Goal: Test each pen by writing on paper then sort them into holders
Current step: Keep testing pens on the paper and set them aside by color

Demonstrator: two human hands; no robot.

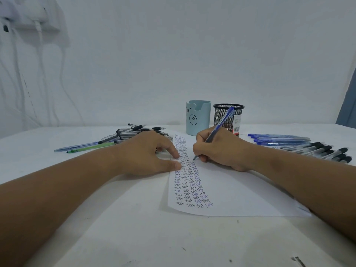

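You get soft, even, cool light with no glare. Your forearms and the paper (240, 193) cast only faint, diffuse shadows on the white table (134, 237). The wide lens bows the table's far edge and stretches your arms at the lower corners. The black pens (323, 151) at right look smeared, and the wall socket (34, 14) at top left is soft.

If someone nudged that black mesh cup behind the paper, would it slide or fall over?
The black mesh cup looks like thin wire mesh with nothing showing above its rim, so it is probably light and would likely slide on the smooth white table. Taller than wide, it might tip if pushed near the rim.
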